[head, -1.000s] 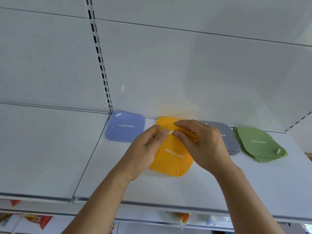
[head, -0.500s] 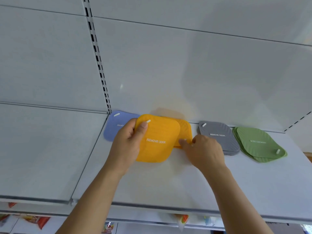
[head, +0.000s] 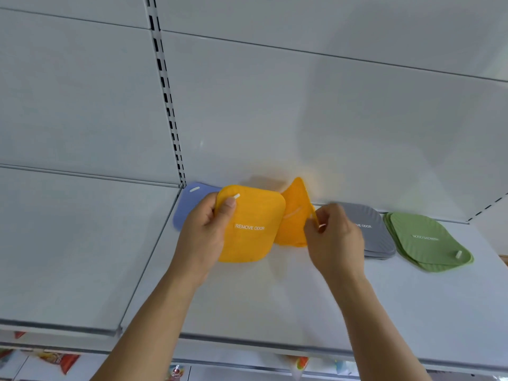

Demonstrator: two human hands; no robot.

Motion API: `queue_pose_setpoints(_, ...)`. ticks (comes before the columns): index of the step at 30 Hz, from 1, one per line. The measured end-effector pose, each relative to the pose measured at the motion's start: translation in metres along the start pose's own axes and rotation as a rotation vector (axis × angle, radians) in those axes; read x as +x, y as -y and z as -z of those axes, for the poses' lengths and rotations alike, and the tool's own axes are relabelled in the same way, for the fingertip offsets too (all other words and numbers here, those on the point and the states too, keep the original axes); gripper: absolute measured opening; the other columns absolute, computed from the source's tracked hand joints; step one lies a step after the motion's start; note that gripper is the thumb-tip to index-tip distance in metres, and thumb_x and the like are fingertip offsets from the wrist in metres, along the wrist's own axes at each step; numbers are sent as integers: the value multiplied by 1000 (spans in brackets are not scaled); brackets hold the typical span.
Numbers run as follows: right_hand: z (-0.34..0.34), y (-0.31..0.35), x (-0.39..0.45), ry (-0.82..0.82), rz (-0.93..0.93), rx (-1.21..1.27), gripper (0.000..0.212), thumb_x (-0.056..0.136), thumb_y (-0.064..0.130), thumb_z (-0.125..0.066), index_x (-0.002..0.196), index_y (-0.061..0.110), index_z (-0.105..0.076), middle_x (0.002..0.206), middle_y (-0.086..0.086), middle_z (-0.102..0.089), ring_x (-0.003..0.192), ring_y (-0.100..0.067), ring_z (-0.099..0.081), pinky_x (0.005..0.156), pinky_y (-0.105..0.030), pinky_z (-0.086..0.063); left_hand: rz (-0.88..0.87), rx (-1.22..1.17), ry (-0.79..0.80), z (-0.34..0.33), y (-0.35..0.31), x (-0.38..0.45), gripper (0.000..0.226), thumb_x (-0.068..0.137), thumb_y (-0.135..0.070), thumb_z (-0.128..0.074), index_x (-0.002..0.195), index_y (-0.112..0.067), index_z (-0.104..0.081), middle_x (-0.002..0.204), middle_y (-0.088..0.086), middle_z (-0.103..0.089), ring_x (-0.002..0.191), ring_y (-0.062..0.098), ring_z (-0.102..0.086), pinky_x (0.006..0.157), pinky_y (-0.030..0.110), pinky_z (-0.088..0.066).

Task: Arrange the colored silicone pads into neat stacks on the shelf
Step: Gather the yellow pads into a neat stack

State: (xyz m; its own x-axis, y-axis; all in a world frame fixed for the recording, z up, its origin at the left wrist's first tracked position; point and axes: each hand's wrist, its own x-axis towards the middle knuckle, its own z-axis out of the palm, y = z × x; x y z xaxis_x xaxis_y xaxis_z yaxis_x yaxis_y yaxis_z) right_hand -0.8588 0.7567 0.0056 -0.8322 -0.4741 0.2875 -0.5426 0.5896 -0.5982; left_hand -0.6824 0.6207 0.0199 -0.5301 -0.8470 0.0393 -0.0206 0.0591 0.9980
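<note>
Orange pad (head: 251,224) with "REMOVE ODOR" print gripped by left hand (head: 202,237), thumb on its top-left corner, held above the shelf (head: 275,303). Right hand (head: 334,240) pinches the edge of a second orange pad (head: 295,213), tilted up on edge, just right of the first. Blue pad (head: 189,199) lies flat behind the left hand, partly hidden by it. Grey stack (head: 376,232) sits behind the right hand, partly blocked. Green stack (head: 428,240) further right, fanned unevenly, apart from both hands.
</note>
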Motion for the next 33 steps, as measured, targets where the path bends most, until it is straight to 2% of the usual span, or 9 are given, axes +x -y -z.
queue_pose_setpoints(5, 62, 15, 16, -107, 219, 212, 14, 95, 22, -67, 108, 29, -66, 91, 10, -70, 83, -15, -67, 77, -36, -56, 20, -19, -21, 4, 1, 7, 21, 104, -48, -52, 106, -37, -70, 99, -16, -71, 94, 8, -63, 83, 33, -50)
queue_pose_setpoints(8, 103, 28, 16, 39, 404, 195, 24, 98, 17, -65, 114, 33, -71, 102, 21, -68, 92, 3, -62, 79, -11, -45, 4, -43, -16, 2, -4, 9, 20, 106, -44, -53, 100, -38, -71, 94, -21, -69, 97, 13, -63, 87, 42, -53)
queue_pose_setpoints(10, 123, 34, 14, 176, 521, 121, 31, 99, 11, -62, 117, 34, -72, 103, 20, -67, 95, 2, -62, 77, -6, -42, 3, -62, -11, -2, -8, 10, 20, 107, -39, -53, 99, -34, -71, 91, -23, -70, 93, 10, -64, 87, 40, -54)
queue_pose_setpoints(13, 129, 44, 12, 318, 593, 102, 34, 99, 10, -62, 119, 36, -72, 104, 22, -68, 96, -3, -65, 74, -11, -48, 39, -82, 44, -8, -16, 9, 22, 107, -37, -52, 100, -37, -73, 96, -23, -74, 92, 1, -68, 86, 31, -55)
queue_pose_setpoints(17, 97, 59, 9, 343, 590, 84, 28, 93, 25, -72, 117, 40, -69, 100, 21, -71, 94, -1, -64, 80, -12, -48, 84, -84, 165, -18, -22, 2, 23, 103, -44, -54, 104, -40, -76, 107, -11, -78, 109, 15, -71, 94, 37, -57)
queue_pose_setpoints(20, 72, 62, 9, 255, 614, 105, 17, 92, 22, -74, 107, 30, -73, 93, 11, -70, 83, -6, -62, 74, -28, -53, 140, -121, 230, -21, -22, -3, 24, 103, -46, -53, 109, -44, -76, 115, -10, -78, 116, 17, -70, 105, 46, -54)
queue_pose_setpoints(24, 55, 54, 10, 160, 684, 227, 17, 89, 16, -78, 104, 24, -78, 99, 9, -64, 90, -6, -62, 74, -20, -49, 220, -205, 275, -15, -17, -3, 28, 102, -47, -56, 123, -41, -74, 125, -6, -76, 123, 21, -68, 108, 50, -52)
queue_pose_setpoints(27, 49, 50, 11, 154, 730, 249, 15, 91, 19, -75, 105, 20, -79, 98, 6, -68, 92, -13, -64, 76, -29, -52, 255, -254, 312, -13, -15, -4, 42, 95, -51, -56, 132, -35, -70, 131, 1, -73, 126, 27, -66, 112, 58, -47)
queue_pose_setpoints(33, 42, 45, 11, 110, 797, 180, 19, 95, 21, -70, 111, 19, -79, 97, 2, -67, 91, -21, -62, 74, -36, -52, 256, -215, 290, -13, -15, -6, 36, 104, -50, -50, 128, -34, -72, 126, 2, -75, 122, 27, -68, 110, 60, -49)
